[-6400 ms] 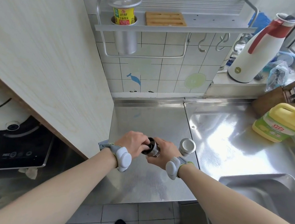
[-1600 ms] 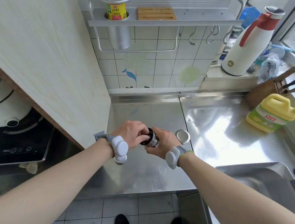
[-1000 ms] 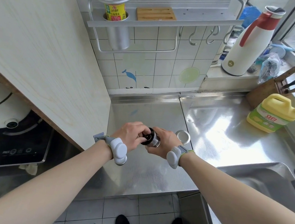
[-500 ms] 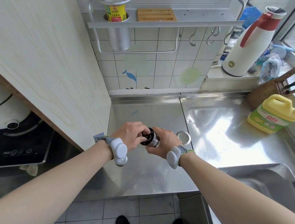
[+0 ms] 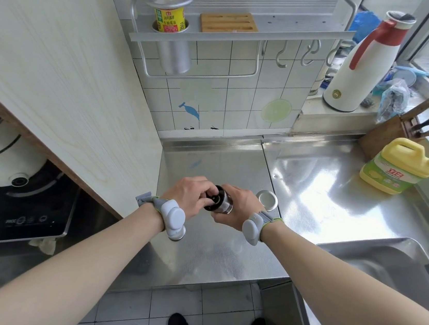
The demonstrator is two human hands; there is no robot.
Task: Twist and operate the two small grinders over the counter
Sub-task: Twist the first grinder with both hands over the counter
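Note:
A small grinder [image 5: 220,201] with a black end and a shiny steel body lies tilted between my two hands, held above the steel counter [image 5: 224,250]. My left hand [image 5: 190,194] grips its black end. My right hand [image 5: 237,208] wraps the steel body from the right and hides most of it. The second grinder [image 5: 267,200], with a round steel cap, stands upright on the counter just right of my right hand. Fine specks lie scattered on the counter below my hands.
A pale wooden cabinet side [image 5: 70,77] rises close on the left. A sink [image 5: 384,267] opens at the right front. A yellow detergent bottle [image 5: 396,171], a knife block [image 5: 389,135] and a white thermos [image 5: 360,64] stand at the back right. A wall rack [image 5: 237,32] hangs behind.
Both hands stay on the same grinder at the same spot; only small shifts of the fingers around it show. The second grinder has not moved.

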